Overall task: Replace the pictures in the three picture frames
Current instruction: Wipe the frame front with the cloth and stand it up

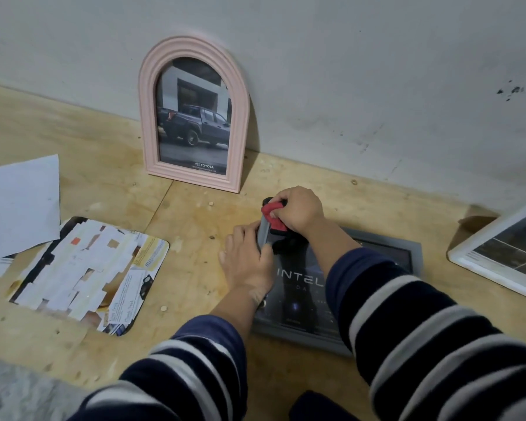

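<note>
Grey frame [413,253] lies flat, face up, on the worktop [192,214] near the wall, dark print reading "INTEL…" showing through its front. Both hands work at its far-left corner.

Right hand [298,211]: fingers curled round a red cloth [271,212], pinching it against the corner; a black item sits under the hand, identity unclear. Judged: wiping or cleaning the frame edge/glass, cloth bunched for pressure.

Left hand [245,259]: thumb and fingers clamp the frame's left edge just below the cloth. Judged: bracing so the frame doesn't slide under the rubbing. Hands nearly touching; frame extends from the fingers back toward the person, partly hidden by the striped sleeves [407,323].

Outward:
- Pink arched frame [195,117] stands upright, leaning on the wall, behind and left of the hands; holds a truck pic w/ Toyota logo. Looks finished.
- White frame [498,253] at right edge, tilted, only part in view; contents not legible.
- Loose printed sheet w/ rounded corners [88,275] lies flat well left of the hands, a white paper sheet [19,205] overlapping its top-left. Judged: removed picture and offcuts, set aside.

Progress est.: grey frame appears loaded; white frame status cannot be told.
</note>
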### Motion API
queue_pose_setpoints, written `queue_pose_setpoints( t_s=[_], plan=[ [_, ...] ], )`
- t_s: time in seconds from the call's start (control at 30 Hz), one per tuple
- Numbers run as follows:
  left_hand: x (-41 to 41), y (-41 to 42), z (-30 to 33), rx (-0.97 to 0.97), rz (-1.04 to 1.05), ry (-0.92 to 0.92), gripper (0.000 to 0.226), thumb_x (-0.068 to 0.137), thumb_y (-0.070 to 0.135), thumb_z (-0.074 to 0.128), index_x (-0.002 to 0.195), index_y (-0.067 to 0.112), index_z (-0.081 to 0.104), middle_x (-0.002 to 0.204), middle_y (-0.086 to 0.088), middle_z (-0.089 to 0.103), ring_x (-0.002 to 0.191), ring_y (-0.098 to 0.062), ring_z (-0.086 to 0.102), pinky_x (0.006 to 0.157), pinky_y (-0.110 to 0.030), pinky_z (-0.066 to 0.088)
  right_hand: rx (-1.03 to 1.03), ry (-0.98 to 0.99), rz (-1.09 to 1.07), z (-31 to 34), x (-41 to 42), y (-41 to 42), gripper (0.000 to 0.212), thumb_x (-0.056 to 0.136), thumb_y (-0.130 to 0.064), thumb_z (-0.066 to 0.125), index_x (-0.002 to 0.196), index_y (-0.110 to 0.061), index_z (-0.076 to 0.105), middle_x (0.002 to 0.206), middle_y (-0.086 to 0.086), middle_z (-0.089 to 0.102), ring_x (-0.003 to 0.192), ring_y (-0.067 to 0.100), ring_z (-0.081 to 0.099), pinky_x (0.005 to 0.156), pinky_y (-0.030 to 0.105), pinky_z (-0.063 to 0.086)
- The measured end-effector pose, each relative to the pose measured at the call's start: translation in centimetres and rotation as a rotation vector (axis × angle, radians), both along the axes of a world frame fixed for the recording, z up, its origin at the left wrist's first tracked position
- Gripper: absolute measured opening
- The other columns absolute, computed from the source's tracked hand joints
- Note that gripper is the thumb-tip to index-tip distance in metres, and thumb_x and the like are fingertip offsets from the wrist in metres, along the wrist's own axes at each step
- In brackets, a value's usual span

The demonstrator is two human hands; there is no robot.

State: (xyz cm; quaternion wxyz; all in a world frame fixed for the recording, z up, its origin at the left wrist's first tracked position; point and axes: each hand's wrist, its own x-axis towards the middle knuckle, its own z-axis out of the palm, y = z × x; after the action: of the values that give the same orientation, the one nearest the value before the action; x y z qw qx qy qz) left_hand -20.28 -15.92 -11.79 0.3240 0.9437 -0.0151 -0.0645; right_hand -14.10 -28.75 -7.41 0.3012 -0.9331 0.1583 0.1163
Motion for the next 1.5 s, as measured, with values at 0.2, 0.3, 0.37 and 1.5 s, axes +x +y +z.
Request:
queue_pose_setpoints(
  t_s=[0.2, 0.3, 0.37, 1.5],
  plan=[
    [-0.1, 0.3, 0.3, -0.015, -0.026, 0.033, 0.062, 0.075, 0.041, 0.029, 0.134, 0.030, 0.046, 0.124, 0.004, 0.046, 0.111, -0.015, 0.039, 0.079, -0.031, 0.020, 0.510, -0.171, -0.432, 2.3, -1.8, -1.9, 0.026, 0.093, -0.007, 0.059, 0.117, -0.011, 0.066, 0.105, 0.002, 0.063, 0.093, 0.017, 0.057, 0.080, 0.024, 0.045],
    [0.1, 0.5, 0.7, 0.019, -0.058, 0.047, 0.068, 0.076, 0.043, 0.028, 0.141, 0.027, 0.040, 0.128, -0.001, 0.045, 0.115, -0.020, 0.040, 0.085, -0.034, 0.028, 0.464, -0.175, -0.615, 3.2, -4.8, -4.7, 0.021, 0.090, -0.004, 0.054, 0.078, -0.015, 0.068, 0.070, -0.004, 0.063, 0.072, 0.017, 0.055, 0.058, 0.019, 0.044],
    [0.5, 0.5, 1.0, 0.045, -0.079, 0.091, 0.065, 0.084, 0.044, 0.030, 0.146, 0.025, 0.035, 0.134, -0.004, 0.041, 0.121, -0.025, 0.039, 0.094, -0.039, 0.031, 0.367, -0.155, -0.740, 3.7, -7.5, -7.0, 0.029, 0.083, -0.013, 0.053, 0.054, -0.016, 0.055, 0.053, 0.001, 0.055, 0.060, 0.021, 0.051, 0.047, 0.023, 0.038],
    [3.7, 19.9, 9.4, -0.259, 0.667, -0.115, 0.038, 0.105, 0.028, 0.017, 0.102, 0.006, 0.048, 0.098, -0.011, 0.052, 0.089, -0.027, 0.046, 0.080, -0.037, 0.034, 0.345, -0.034, -0.472, 7.3, -2.5, 3.4, 0.026, 0.086, -0.030, 0.055, 0.079, -0.007, 0.065, 0.089, 0.016, 0.064, 0.086, 0.030, 0.061, 0.070, 0.028, 0.039]
  ],
)
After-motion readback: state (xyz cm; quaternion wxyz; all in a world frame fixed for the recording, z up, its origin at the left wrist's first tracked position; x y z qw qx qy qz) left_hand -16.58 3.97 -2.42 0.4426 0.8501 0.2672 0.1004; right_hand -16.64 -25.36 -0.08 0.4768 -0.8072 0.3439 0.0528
